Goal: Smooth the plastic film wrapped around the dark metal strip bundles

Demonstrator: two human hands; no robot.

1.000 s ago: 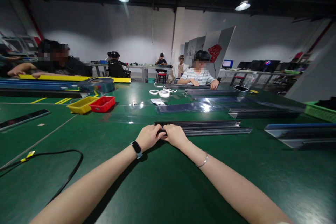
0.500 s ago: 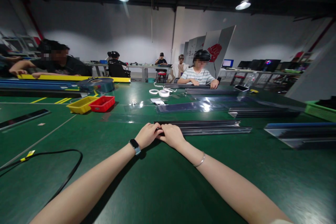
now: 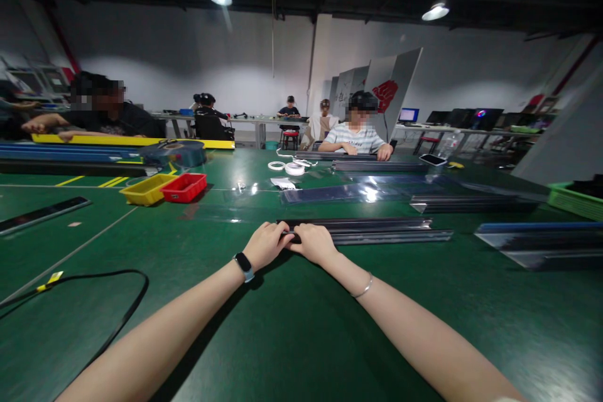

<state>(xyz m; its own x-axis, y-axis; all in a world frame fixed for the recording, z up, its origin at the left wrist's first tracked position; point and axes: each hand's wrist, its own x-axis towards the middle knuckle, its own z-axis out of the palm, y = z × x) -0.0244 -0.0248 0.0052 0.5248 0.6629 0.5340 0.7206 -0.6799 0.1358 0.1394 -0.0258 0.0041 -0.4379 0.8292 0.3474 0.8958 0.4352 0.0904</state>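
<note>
A long dark profile strip [image 3: 386, 232] with raised edges lies across the green table [image 3: 301, 326] in front of me. Its left end is between my hands. My left hand [image 3: 266, 244] grips that end, thumb and fingers pinched together. Close beside it, my right hand [image 3: 315, 242] curls over the strip a little further along, fingers bent down onto it. The fingertips of both hands are partly hidden behind the knuckles. A clear plastic sheet [image 3: 325, 193] lies just beyond the strip.
Yellow [image 3: 147, 191] and red [image 3: 184, 188] bins stand left of my hands; a black cable [image 3: 136, 301] loops nearer. White tape rolls [image 3: 294, 169] lie beyond. More dark profiles [image 3: 475, 203] rest at right. A co-worker in a striped shirt [image 3: 360, 137] sits opposite; another person [image 3: 117, 113] leans in at left.
My right hand has shifted slightly to the right along the strip, opening a small gap from my left hand. My left hand stays at the strip's end.
</note>
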